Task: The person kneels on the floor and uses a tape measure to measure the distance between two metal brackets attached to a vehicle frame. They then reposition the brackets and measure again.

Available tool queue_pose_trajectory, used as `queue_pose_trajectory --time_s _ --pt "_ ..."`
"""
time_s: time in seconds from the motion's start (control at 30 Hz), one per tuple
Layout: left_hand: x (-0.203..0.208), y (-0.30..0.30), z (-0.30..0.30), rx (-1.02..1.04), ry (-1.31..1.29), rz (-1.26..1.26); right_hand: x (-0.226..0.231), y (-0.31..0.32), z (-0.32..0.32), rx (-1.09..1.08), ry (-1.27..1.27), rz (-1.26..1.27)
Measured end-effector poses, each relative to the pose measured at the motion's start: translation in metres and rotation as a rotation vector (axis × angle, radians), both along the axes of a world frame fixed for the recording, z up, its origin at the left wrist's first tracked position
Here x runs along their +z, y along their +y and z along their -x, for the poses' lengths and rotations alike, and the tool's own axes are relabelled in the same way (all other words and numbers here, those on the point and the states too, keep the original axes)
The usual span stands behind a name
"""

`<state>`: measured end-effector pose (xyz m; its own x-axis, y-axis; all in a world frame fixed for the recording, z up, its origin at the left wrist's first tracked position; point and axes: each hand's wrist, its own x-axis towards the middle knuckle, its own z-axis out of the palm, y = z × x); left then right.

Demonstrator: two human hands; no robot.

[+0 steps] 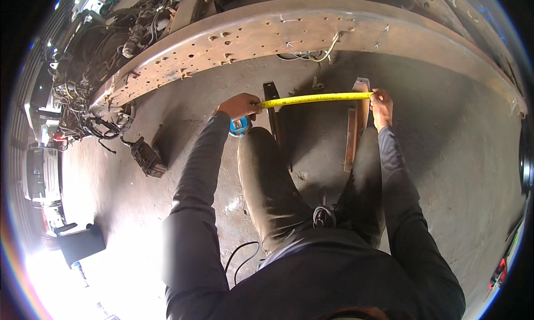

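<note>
A yellow tape measure blade [317, 98] is stretched between my two hands, above two metal brackets on the floor. My left hand [240, 107] is closed at the blade's left end, with the blue tape case [240, 126] hanging just under it. At the blade's other end, my right hand [381, 106] pinches the tip over the top of the right bracket [359, 117]. The left bracket [271, 106], dark and upright-looking, stands by my left knee, its top just below the blade. My knees partly hide both brackets.
A long brown steel chassis rail [245, 33] with many bolt holes curves across ahead. A loose cable [328, 53] hangs from it. Wiring and engine parts [72, 97] crowd the far left, with a dark block-shaped part [148, 157] below. A white vehicle [43, 175] stands farther left.
</note>
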<state>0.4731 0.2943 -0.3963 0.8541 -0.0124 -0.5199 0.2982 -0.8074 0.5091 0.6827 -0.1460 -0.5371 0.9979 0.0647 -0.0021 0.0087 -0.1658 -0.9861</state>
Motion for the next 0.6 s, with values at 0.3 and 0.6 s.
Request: queue_pose_trajectory --time_s 0.3,0.6 --pt "-0.007 0.002 0.0 0.135 0.05 0.098 0.018 0.004 0.013 -0.008 -0.1 0.122" --pt "-0.014 0.011 -0.002 0.139 0.044 0.177 0.033 0.008 0.024 -0.024 -0.247 0.516"
